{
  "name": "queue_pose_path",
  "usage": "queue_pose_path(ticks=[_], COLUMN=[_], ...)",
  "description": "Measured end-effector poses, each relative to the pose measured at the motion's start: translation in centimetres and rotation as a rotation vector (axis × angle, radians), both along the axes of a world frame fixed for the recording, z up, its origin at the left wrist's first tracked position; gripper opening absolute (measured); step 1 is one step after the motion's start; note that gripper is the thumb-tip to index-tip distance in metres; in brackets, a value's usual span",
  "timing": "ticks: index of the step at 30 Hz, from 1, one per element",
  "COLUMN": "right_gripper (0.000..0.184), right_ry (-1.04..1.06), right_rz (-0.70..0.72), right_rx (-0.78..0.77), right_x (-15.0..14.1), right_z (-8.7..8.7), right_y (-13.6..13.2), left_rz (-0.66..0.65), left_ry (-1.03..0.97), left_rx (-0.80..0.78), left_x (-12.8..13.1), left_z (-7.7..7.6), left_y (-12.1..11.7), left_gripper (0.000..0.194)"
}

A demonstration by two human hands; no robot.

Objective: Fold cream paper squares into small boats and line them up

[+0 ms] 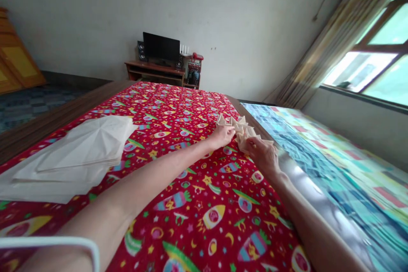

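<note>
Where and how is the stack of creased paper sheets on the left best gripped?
I'd take the creased paper stack by its right edge, coming from the right, thumb above, fingers beneath: layers look close together there, but fan out toward the picture's lower left.

Both hands were busy here: the left-hand grip (pixel 224 135) pinched the near left side of a pale, pleated piece (pixel 242 130), the right-hand grip (pixel 264 153) its right side! Off left, white creased sheets (pixel 95 142) lay stacked on red rocket-print cloth (pixel 207 187); beyond, a black screen (pixel 161 48) stood near the wall (pixel 242 25).
</note>
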State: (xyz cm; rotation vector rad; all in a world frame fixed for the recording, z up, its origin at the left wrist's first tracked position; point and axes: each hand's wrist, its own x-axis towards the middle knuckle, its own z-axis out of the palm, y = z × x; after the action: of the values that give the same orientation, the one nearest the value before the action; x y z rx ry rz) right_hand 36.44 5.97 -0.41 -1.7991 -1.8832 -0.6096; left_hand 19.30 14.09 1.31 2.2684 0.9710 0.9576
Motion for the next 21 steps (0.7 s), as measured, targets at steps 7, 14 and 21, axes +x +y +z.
queue_pose_path(ticks=[7,14,21], right_gripper=[0.024,0.028,0.025], right_ry=[0.052,0.084,-0.081], right_rz=[0.175,0.181,-0.039], right_rx=[0.013,-0.134,-0.409], right_x=[0.3,0.2,-0.5], right_z=[-0.2,0.9,2.8], right_y=[-0.4,-0.4,1.3], left_rz=[-0.010,-0.007,-0.014], left_ry=[-0.023,-0.066,-0.077], left_rx=[-0.034,-0.054,-0.038], left_x=[3.9,3.8,4.0], left_z=[-2.0,-2.3,-2.3], left_y=[2.2,2.6,2.2], left_gripper=[0.031,0.027,0.031])
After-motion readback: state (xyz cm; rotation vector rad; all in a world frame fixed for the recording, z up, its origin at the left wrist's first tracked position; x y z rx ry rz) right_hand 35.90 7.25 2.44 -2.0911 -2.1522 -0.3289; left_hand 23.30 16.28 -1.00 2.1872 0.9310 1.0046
